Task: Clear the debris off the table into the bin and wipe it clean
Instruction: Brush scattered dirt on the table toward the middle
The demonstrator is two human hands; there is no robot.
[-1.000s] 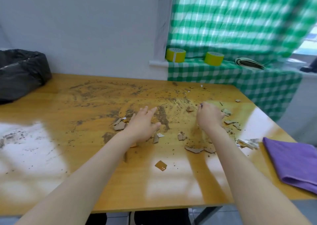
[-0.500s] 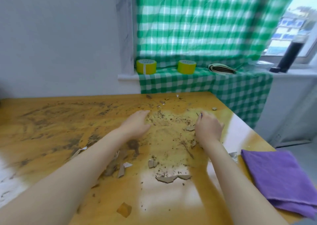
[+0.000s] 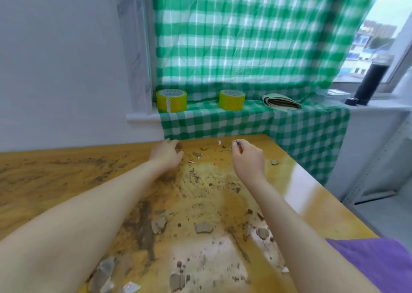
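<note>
Raking debris [image 3: 203, 227] off far counter [image 3: 312, 205] edge: left hand [image 3: 166, 156] flat, fingers [image 3: 172, 141] released; right hand [image 3: 248, 161] curled, grasp unclear. Next, pulling nearward.

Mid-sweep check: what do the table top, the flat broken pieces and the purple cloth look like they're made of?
Table top: wood or wood-look laminate, glossy; orange-brown colour and bright window reflections. Flat pieces: thin, matte, grey-brown shards, possibly cardboard or dried clay; cannot tell which. Purple cloth: soft fabric, perhaps microfibre; no sheen, slight creases.
</note>
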